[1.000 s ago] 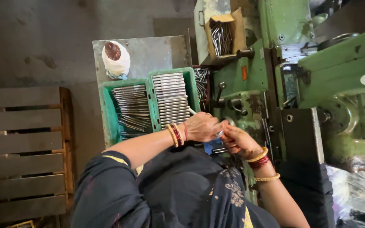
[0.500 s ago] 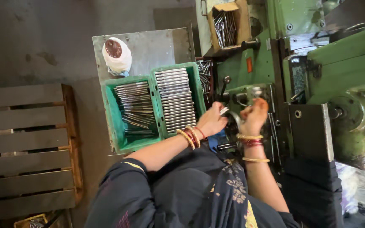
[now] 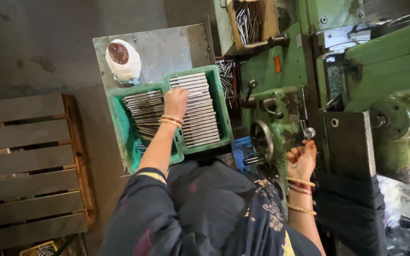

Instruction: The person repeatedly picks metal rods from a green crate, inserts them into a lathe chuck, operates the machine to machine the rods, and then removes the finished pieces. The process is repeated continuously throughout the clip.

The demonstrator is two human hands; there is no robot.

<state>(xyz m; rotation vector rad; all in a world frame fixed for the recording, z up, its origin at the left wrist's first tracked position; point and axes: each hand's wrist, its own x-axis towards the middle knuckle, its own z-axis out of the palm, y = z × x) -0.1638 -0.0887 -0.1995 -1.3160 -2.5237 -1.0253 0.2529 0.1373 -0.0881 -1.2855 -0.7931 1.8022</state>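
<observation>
Green cast metal fills the right side: a heavy machine (image 3: pixel 390 90) with a dark round handwheel (image 3: pixel 262 141) and a small lever (image 3: pixel 308 129) on its front. Next in size, a grey wooden pallet (image 3: pixel 24 166) lies on the floor at the left. Between them a bare steel table (image 3: pixel 167 45) carries a white cloth bundle (image 3: pixel 124 60) at its far corner and two green plastic crates side by side. Above the machine's left edge sits a brown box (image 3: pixel 252 21) packed with loose rods, and a blue bin (image 3: pixel 242 152) shows just under the crates' near right corner.

Both crates hold thin, silvery metal rods stacked in level rows; those in the left crate (image 3: pixel 119 128) look darker and less tidy, those in the right crate (image 3: pixel 224 109) lie neat and bright.

The person's left hand (image 3: pixel 175 101) rests palm down over the divide between the crates, fingers loosely together on the rods (image 3: pixel 200 118); whether it grips one I cannot tell. The right hand (image 3: pixel 302 159), bangles at the wrist, is curled with fingers closed near the lever, beside the handwheel; what it holds is not clear.
</observation>
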